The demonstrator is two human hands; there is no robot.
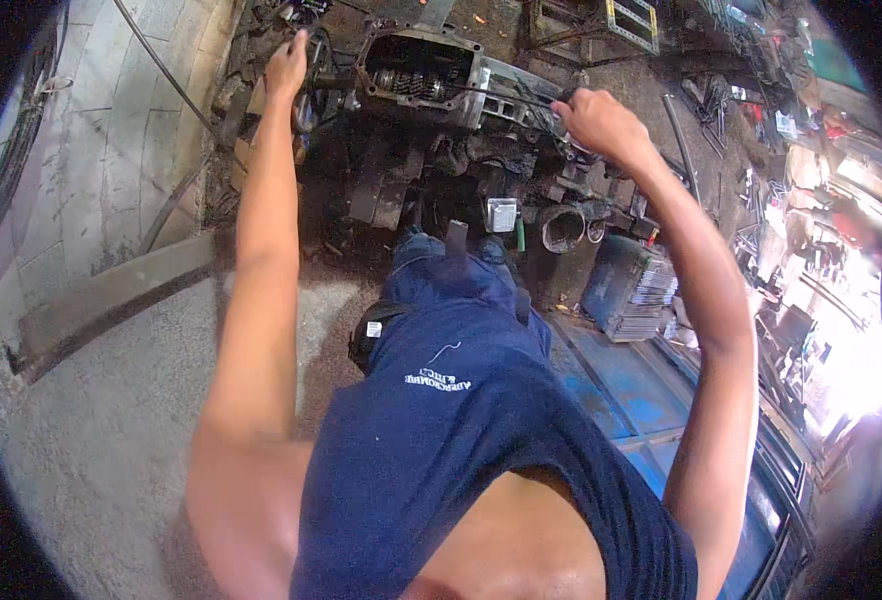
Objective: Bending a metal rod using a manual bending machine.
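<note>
A gearbox housing (366, 75) lies in front of me with its top opening uncovered, and a row of gears (416, 84) shows inside. My right hand (601, 124) is closed at the right end of a long thin rod (521, 98). The rod runs leftward across the ribbed metal casing (501, 108) to the gearbox opening; its far tip is hard to make out. Left of the housing, my left hand (287, 70) is closed beside the shaft end (335, 82). Whatever its fingers grip is hidden.
A pale block wall (111, 120) and a curved beam (111, 298) stand on the left. Below the casing sit a round metal pipe opening (563, 230) and a stacked finned block (629, 290). Blue metal panels (626, 385) lie lower right. Tools and scrap clutter the right side.
</note>
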